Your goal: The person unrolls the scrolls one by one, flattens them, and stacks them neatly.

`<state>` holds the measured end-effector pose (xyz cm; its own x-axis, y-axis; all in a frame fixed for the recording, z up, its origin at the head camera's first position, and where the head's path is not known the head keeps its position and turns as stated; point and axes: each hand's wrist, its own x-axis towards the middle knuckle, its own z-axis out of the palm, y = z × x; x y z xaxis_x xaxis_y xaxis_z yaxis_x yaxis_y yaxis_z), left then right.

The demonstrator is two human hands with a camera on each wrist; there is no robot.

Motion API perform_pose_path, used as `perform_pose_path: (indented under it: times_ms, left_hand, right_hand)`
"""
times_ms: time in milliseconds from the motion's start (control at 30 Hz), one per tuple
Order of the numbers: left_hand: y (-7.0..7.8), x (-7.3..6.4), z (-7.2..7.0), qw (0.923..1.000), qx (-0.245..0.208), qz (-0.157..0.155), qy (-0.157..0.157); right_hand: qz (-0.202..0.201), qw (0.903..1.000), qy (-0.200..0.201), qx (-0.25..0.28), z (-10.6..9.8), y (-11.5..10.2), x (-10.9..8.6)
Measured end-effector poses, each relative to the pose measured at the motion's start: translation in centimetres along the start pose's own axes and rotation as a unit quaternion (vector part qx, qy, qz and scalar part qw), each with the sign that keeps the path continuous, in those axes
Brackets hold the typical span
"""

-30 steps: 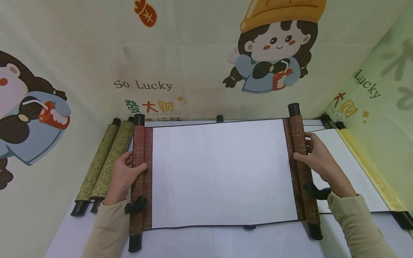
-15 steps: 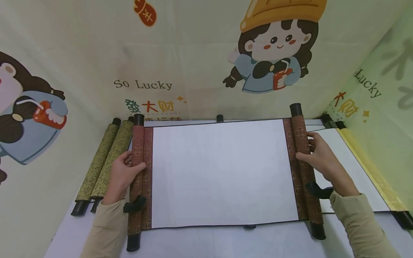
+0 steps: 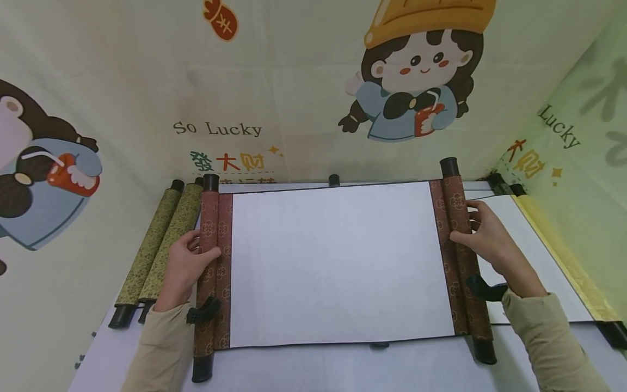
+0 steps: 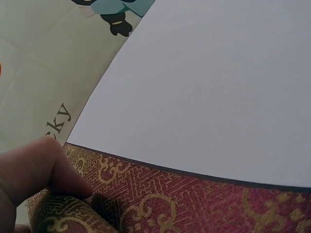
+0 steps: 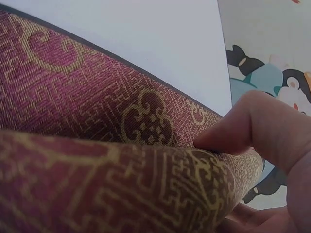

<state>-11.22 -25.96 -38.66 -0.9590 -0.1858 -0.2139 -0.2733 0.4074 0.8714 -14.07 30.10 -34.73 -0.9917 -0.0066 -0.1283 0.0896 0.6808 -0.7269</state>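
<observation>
A scroll of blank white paper (image 3: 338, 261) lies spread between two rollers covered in red-brown brocade with gold patterns. My left hand (image 3: 186, 267) grips the left roller (image 3: 209, 218), thumb over its inner side and fingers round the outer side. On the opposite side, my right hand (image 3: 495, 245) holds the right roller (image 3: 456, 204) the same way. Close up in the left wrist view, the thumb (image 4: 39, 170) presses by the brocade band (image 4: 160, 194). The right wrist view shows the thumb (image 5: 233, 128) over the rolled brocade (image 5: 121, 179), with fingers partly hidden beneath.
Two rolled green scrolls (image 3: 147, 245) lie at the left. At the right, a partly unrolled scroll with a yellow border (image 3: 563, 256) reaches under my right arm. Black knobs (image 3: 379, 345) peek out beneath the paper on the white table (image 3: 294, 375). A cartoon-printed cloth (image 3: 303, 87) stands behind.
My hands have drawn slightly apart: the right roller has shifted a little to the right and the left one a little to the left. Both grips stay the same.
</observation>
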Motion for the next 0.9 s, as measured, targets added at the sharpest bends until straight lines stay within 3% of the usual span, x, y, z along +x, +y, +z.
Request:
perform_pose_path:
  times_ms: [467,900]
  left_hand:
    - [0.5,-0.3,-0.3,0.9998,0.014,-0.002,0.017]
    - [0.9,-0.8,-0.3,0.9994,0.03,0.015,0.005]
  right_hand:
    - [-0.003,0.9999,-0.01,-0.006,-0.7,0.4,0.0]
    - [-0.009,0.9993,0.0,-0.036,-1.9,0.8,-0.7]
